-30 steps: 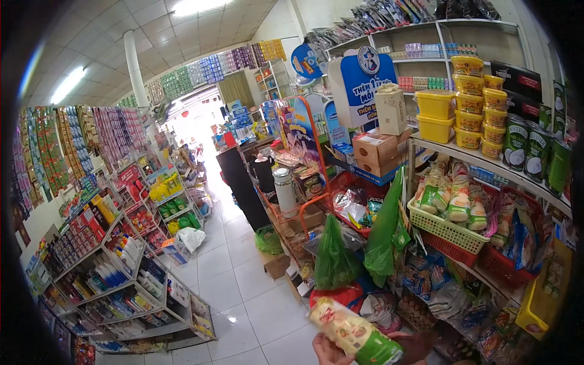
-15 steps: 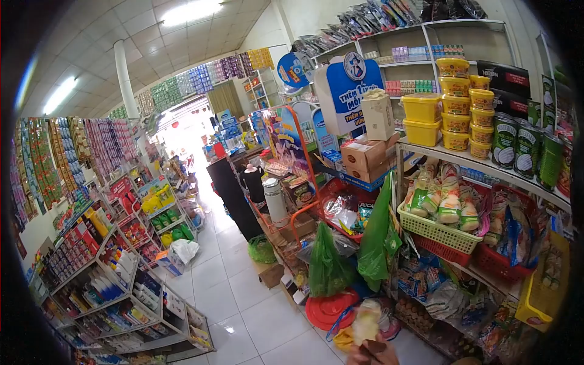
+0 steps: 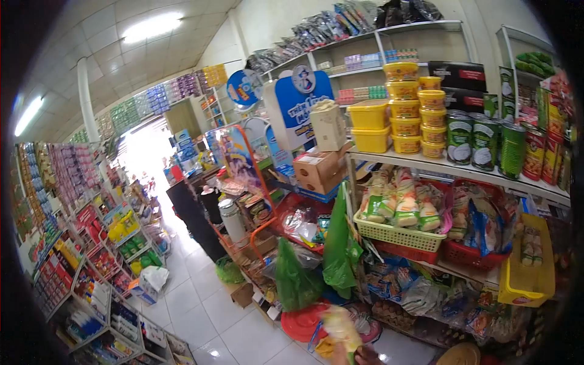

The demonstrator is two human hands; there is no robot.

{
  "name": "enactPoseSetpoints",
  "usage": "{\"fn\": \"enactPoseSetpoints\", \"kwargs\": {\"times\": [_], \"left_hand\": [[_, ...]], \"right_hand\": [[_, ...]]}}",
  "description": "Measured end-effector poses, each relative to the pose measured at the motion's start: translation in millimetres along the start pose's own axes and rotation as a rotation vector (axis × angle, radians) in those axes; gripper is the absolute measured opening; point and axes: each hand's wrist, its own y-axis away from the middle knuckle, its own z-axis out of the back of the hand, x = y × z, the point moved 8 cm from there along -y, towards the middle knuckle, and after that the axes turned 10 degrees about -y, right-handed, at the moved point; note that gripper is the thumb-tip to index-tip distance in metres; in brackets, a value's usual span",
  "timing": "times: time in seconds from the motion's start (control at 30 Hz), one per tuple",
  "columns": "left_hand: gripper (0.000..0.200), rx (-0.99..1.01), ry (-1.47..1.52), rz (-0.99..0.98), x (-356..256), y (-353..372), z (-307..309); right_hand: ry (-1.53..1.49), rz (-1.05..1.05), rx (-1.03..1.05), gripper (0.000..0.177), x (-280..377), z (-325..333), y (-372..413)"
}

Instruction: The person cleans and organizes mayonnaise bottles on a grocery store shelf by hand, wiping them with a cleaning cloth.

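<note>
At the bottom edge my right hand [image 3: 368,356] is closed around the lower end of a pale yellow-white packet [image 3: 340,326] with a green part at its base. The packet stands upright, is smeared by motion, and its contents cannot be made out. A small patch of skin at its left side seems to be my left hand [image 3: 338,360]; most of it is cut off, so its fingers do not show. Behind the packet are a red lid or basin [image 3: 302,322] and a yellow cloth-like thing [image 3: 324,348]. Green plastic bags [image 3: 295,280] hang above.
To the right, a shelf holds a pale green basket [image 3: 398,236] of packets, yellow tubs [image 3: 369,139] and green cans [image 3: 485,144]. A yellow crate [image 3: 526,293] juts out at far right. Goods racks [image 3: 91,292] line the left, with a tiled aisle [image 3: 201,322] between.
My view has turned right, so the shelves shift left in the picture. The packet and hand now appear lower and farther left, and the packet's green part has come into sight.
</note>
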Motion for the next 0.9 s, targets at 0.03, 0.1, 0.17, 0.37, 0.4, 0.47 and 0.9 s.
{"fn": "enactPoseSetpoints", "kwargs": {"times": [0.03, 0.1, 0.17, 0.37, 0.4, 0.47, 0.9], "left_hand": [[0.06, 0.023, -0.013, 0.019, 7, 1, -7], [0.058, 0.068, -0.031, 0.041, 16, 2, -21], [0.057, 0.11, -0.049, 0.073, 24, 7, -36], [0.053, 0.043, 0.2, 0.229, 47, 11, -48], [0.053, 0.044, 0.292, 0.243, 45, 4, -51], [0.052, 0.225, 0.532, 0.209, 29, -1, -83], [0.035, 0.372, -0.501, 0.011, 44, -1, -213]], "right_hand": [[0.114, -0.086, 0.049, 0.057, -17, 2, -4], [0.377, -0.221, -0.022, 0.069, -24, 40, -21], [0.27, -0.169, -0.369, 0.048, -11, 97, -45], [0.05, -0.12, -0.129, 0.039, -19, 68, 15], [0.053, -0.071, -0.084, 0.04, -12, 65, 21], [0.077, -0.071, -0.08, 0.047, -9, 68, 33], [-1.65, -0.599, -0.961, 0.036, -157, 139, 120]]}}
